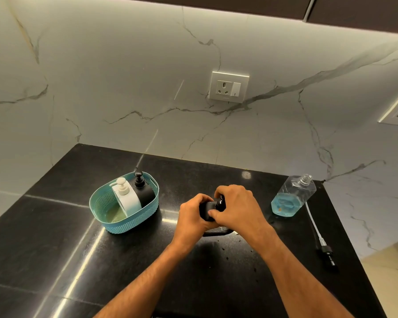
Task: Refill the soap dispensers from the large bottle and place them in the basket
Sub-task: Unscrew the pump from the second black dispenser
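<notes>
Counter (55, 260): black stone under both hands; its right edge falls away just beyond the loose pump, so that side gives little room. The open stretch lies toward the person and to the left of the hands.
Wall (124, 88): marble, well behind the hands; no hindrance.
Basket (124, 228): teal, near the left hand's outer side; a white dispenser (126, 200) and a black one (145, 193) stand in its far half, the near half looks free.
Large bottle (290, 198): clear, uncapped, a low pool of blue soap, to the right of the right hand, apart from it.
Left hand (193, 216): fingers curled around the body of the black dispenser in hand (208, 208), steadying it.
Right hand (237, 207): fingers wrapped over its pump head, apparently twisting it on or off; which, I cannot tell.
Step advice: keep the body pressed upright, turn only the cap, keep the threads straight.
Loose pump (319, 235): white tube, black head, to the right of the right wrist, close to the edge; a careless elbow could knock it off.
</notes>
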Motion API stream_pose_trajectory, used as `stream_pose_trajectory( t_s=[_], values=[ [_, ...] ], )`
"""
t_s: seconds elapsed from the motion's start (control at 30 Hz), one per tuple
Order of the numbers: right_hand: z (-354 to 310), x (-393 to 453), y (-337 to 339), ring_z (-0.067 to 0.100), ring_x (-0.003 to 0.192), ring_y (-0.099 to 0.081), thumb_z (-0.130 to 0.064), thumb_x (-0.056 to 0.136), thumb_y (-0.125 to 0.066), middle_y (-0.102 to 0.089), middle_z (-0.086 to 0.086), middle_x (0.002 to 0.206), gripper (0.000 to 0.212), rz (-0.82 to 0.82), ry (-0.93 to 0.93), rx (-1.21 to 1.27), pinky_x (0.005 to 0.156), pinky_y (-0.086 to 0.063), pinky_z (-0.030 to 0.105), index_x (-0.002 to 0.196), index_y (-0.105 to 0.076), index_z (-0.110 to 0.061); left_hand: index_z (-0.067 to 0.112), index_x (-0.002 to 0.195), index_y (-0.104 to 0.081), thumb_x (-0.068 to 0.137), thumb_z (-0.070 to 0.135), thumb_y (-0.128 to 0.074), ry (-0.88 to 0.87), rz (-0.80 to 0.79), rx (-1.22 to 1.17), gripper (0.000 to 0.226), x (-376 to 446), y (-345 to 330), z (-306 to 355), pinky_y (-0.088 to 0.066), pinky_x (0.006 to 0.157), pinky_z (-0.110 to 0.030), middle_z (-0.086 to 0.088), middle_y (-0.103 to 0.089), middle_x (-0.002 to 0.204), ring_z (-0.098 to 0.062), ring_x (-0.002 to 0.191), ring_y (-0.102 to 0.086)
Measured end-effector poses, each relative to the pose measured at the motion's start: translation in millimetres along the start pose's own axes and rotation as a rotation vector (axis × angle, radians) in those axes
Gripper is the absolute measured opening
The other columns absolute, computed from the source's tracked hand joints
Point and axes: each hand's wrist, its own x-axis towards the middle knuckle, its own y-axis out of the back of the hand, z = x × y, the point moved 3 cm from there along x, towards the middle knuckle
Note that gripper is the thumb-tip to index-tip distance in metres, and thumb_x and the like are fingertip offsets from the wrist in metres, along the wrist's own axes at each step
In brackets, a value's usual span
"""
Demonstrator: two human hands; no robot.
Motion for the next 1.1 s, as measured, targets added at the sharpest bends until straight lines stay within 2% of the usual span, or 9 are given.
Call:
stream_pose_trajectory(
  t_s=[0.07, 0.17, 0.27, 0.4, 0.53, 0.7, 0.77, 0.9, 1.1],
  values=[
    [1, 0, 0, 0.011, 0.088, -0.063, -0.026, 0.081, -0.079, -0.068, -0.003, 0.099, 0.025, -0.005, 0.001, 0.013, 0.088, -0.058, 0.026, 0.103, -0.067, -0.023, 0.021, 0.107, -0.067, 0.067, 0.023, -0.096, 0.001, -0.001, -0.007, 0.05, 0, -1, 1, -0.057, 0.079, -0.016, 0.013, -0.071, 0.099, 0.0, 0.096, -0.067],
    [3, 1, 1, 0.009, 0.087, -0.059, -0.018, 0.08, -0.08, -0.067, -0.004, 0.099, 0.024, -0.022, 0.004, 0.027, 0.081, -0.05, 0.016, 0.102, -0.07, -0.023, 0.022, 0.108, -0.067, 0.066, 0.027, -0.097, 0.005, -0.005, -0.009, 0.052, -1, -1, 1, -0.057, 0.081, -0.016, 0.014, -0.071, 0.1, 0.001, 0.096, -0.067],
    [4, 1, 5, 0.009, 0.087, -0.061, -0.017, 0.078, -0.081, -0.068, -0.004, 0.098, 0.025, -0.033, -0.003, 0.039, 0.082, -0.054, 0.019, 0.1, -0.071, -0.023, 0.023, 0.108, -0.068, 0.06, 0.032, -0.098, -0.006, -0.011, 0.002, 0.057, 0, -2, 1, -0.058, 0.08, -0.018, 0.015, -0.072, 0.1, -0.001, 0.094, -0.068],
    [10, -3, 16, 0.01, 0.084, -0.064, -0.018, 0.076, -0.082, -0.068, -0.006, 0.093, 0.025, 0.002, -0.018, 0.059, 0.072, -0.051, 0.014, 0.098, -0.071, -0.023, 0.025, 0.118, -0.071, 0.058, 0.036, -0.1, -0.036, -0.022, 0.064, 0.068, 2, -4, -2, -0.057, 0.088, -0.019, 0.015, -0.072, 0.108, 0.0, 0.101, -0.067],
    [18, -8, 34, 0.008, 0.082, -0.063, -0.019, 0.076, -0.084, -0.068, -0.006, 0.091, 0.027, 0.063, -0.05, 0.071, 0.066, -0.041, 0.007, 0.1, -0.072, -0.023, 0.024, 0.113, -0.073, 0.056, 0.033, -0.101, -0.026, -0.033, 0.085, 0.064, 6, -4, -6, -0.058, 0.087, -0.021, 0.015, -0.073, 0.104, -0.001, 0.098, -0.067],
    [29, -15, 54, 0.004, 0.081, -0.061, -0.028, 0.078, -0.086, -0.067, -0.01, 0.089, 0.026, 0.149, -0.065, 0.09, 0.064, -0.034, 0.001, 0.099, -0.071, -0.027, 0.025, 0.109, -0.073, 0.056, 0.028, -0.102, 0.001, -0.041, 0.072, 0.061, 13, -2, -10, -0.056, 0.083, -0.015, 0.015, -0.072, 0.101, 0.001, 0.096, -0.067],
    [33, -18, 60, 0.004, 0.082, -0.063, -0.03, 0.077, -0.086, -0.071, -0.01, 0.089, 0.026, 0.188, -0.055, 0.1, 0.07, -0.04, 0.003, 0.099, -0.072, -0.028, 0.025, 0.109, -0.074, 0.055, 0.027, -0.102, 0.013, -0.039, 0.07, 0.061, 16, -2, -13, -0.055, 0.083, -0.014, 0.015, -0.072, 0.101, 0.001, 0.096, -0.067],
    [41, -27, 66, 0.005, 0.081, -0.066, -0.032, 0.076, -0.087, -0.073, -0.009, 0.088, 0.022, 0.243, -0.037, 0.129, 0.081, -0.056, 0.02, 0.095, -0.075, -0.029, 0.025, 0.109, -0.073, 0.055, 0.023, -0.102, 0.039, -0.038, 0.063, 0.061, 19, 0, -16, -0.053, 0.081, -0.008, 0.016, -0.072, 0.101, 0.003, 0.096, -0.067],
    [55, -38, 66, 0.005, 0.076, -0.068, -0.028, 0.073, -0.09, -0.071, -0.01, 0.081, 0.022, 0.213, -0.11, 0.187, 0.076, -0.06, 0.024, 0.088, -0.073, -0.026, 0.026, 0.107, -0.073, 0.055, 0.023, -0.102, 0.064, -0.039, 0.053, 0.06, 19, -1, -24, -0.053, 0.08, -0.009, 0.017, -0.072, 0.099, 0.007, 0.096, -0.066]
  ],
)
